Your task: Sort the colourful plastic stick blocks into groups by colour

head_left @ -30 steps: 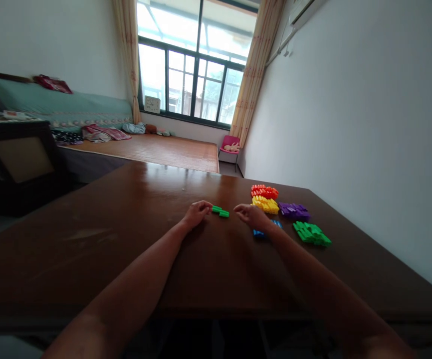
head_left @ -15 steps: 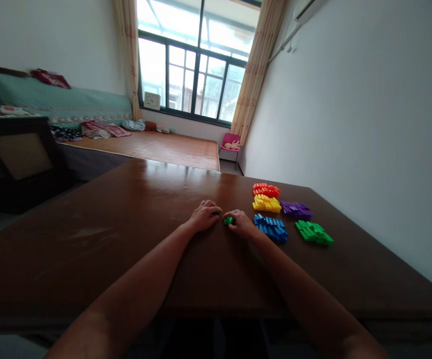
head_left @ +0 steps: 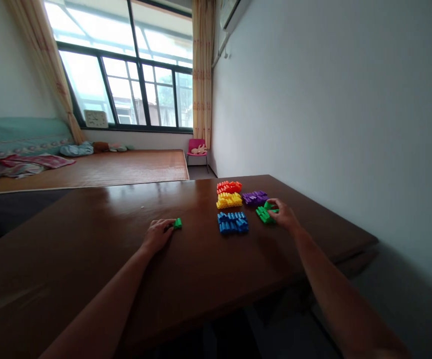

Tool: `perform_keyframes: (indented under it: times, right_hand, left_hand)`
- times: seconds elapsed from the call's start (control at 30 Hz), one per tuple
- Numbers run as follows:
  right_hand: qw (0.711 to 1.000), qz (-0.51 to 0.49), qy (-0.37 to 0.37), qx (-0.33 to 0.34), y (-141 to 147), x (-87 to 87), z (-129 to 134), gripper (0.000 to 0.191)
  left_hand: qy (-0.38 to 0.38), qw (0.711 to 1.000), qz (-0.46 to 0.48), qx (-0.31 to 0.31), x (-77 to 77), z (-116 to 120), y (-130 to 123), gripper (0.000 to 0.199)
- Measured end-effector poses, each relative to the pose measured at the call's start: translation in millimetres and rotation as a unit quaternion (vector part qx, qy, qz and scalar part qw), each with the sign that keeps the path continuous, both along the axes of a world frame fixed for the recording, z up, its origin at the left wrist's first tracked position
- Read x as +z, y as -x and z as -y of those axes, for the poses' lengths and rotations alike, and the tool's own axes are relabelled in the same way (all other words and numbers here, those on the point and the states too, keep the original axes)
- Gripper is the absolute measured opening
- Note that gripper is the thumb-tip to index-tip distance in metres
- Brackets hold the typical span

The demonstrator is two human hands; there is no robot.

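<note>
On the brown table (head_left: 193, 264), my left hand (head_left: 158, 233) is closed on a small green piece (head_left: 177, 224) at its fingertips. My right hand (head_left: 282, 213) is over the green pile (head_left: 264, 215) at the right, its thumb and fingers pinching a green block (head_left: 268, 205). Left of that pile lies a pile of blue blocks (head_left: 233, 223). Behind the blue one are yellow blocks (head_left: 229, 200), with red blocks (head_left: 229, 187) farther back. Purple blocks (head_left: 255, 197) lie just behind the green pile.
A white wall (head_left: 313, 109) runs along the table's right side. Beyond the far edge stand a low bed (head_left: 137, 164) and a pink chair (head_left: 196, 144) with a soft toy on it.
The view has turned right. My right hand has moved from beside my left hand to the green pile and now pinches a block there. The green piece at my left fingertips shows more fully.
</note>
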State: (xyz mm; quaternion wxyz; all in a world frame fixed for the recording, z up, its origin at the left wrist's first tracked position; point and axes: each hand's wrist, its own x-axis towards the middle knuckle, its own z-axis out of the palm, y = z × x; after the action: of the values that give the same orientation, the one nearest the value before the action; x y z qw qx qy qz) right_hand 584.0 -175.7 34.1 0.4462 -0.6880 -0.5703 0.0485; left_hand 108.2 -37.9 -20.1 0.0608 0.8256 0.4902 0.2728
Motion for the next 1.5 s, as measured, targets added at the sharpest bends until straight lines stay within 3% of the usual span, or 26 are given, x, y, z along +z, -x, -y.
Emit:
perform_keyframes:
  times: [0.1, 0.17, 0.27, 0.4, 0.47, 0.53, 0.63, 0.7, 0.87, 0.97, 1.07, 1.13, 1.2, 1.3, 1.37, 1.5]
  right_hand:
    - [0.998, 0.025, 0.048, -0.023, -61, -0.7, -1, 0.038]
    - [0.995, 0.053, 0.087, -0.001, -83, -2.6, -3, 0.040]
    - [0.986, 0.078, 0.133, 0.057, -96, -6.1, -7, 0.045]
    - [0.986, 0.048, 0.119, 0.109, -104, -10.1, -12, 0.057]
    - [0.993, 0.006, 0.081, 0.083, -112, -14.9, -18, 0.061]
    - [0.999, -0.044, 0.017, -0.001, -122, -24.7, -25, 0.058]
    - [0.978, -0.108, -0.080, -0.159, -133, -49.3, -35, 0.042]
    - [0.962, -0.133, -0.108, -0.213, -136, -68.4, -39, 0.035]
    - [0.957, -0.151, -0.115, -0.217, -133, -99.2, -38, 0.032]
    - [0.960, -0.151, -0.108, -0.209, -135, -103.0, -38, 0.031]
    - [0.963, -0.149, -0.100, -0.200, -136, -101.9, -39, 0.031]
    - [0.966, -0.146, -0.095, -0.193, -134, -99.5, -38, 0.030]
    - [0.970, -0.129, -0.084, -0.188, -130, -95.6, -35, 0.029]
    - [0.977, -0.091, -0.067, -0.182, -123, -88.2, -29, 0.029]
    - [0.978, -0.082, -0.066, -0.182, -119, -84.4, -26, 0.029]
    - [0.975, -0.097, -0.065, -0.188, -116, -82.4, -24, 0.028]
  left_hand:
    - [-0.001, 1.000, -0.003, -0.004, 1.7, 0, -1, 0.038]
    - [0.004, 1.000, -0.002, -0.008, 2.3, -1, -1, 0.040]
    - [0.008, 1.000, -0.001, -0.008, 2.4, -4, 0, 0.043]
    - [0.022, 1.000, -0.001, 0.005, 3.6, -5, 0, 0.056]
    - [0.037, 0.999, -0.026, -0.001, 6.5, -5, 0, 0.065]
    - [0.055, 0.996, -0.064, -0.012, 11.1, -7, -1, 0.067]
    - [0.079, 0.990, -0.114, -0.030, 18.1, -10, -7, 0.061]
    - [0.086, 0.987, -0.128, -0.036, 20.2, -11, -13, 0.055]
    - [0.058, 0.994, -0.085, 0.035, 13.7, -2, -29, 0.044]
    - [0.062, 0.994, -0.036, 0.078, 11.2, 2, -30, 0.043]
    - [0.081, 0.993, 0.023, 0.082, 16.3, -1, -39, 0.041]
    - [0.076, 0.993, 0.076, 0.056, 23.8, -5, -62, 0.043]
    - [0.069, 0.989, 0.133, 0.004, 33.3, -5, -102, 0.043]
    - [0.073, 0.969, 0.199, -0.125, 47.9, 3, -186, 0.040]
    - [0.087, 0.957, 0.195, -0.197, 55.3, 13, -245, 0.035]
    - [0.104, 0.947, 0.159, -0.261, 59.8, 27, -336, 0.029]
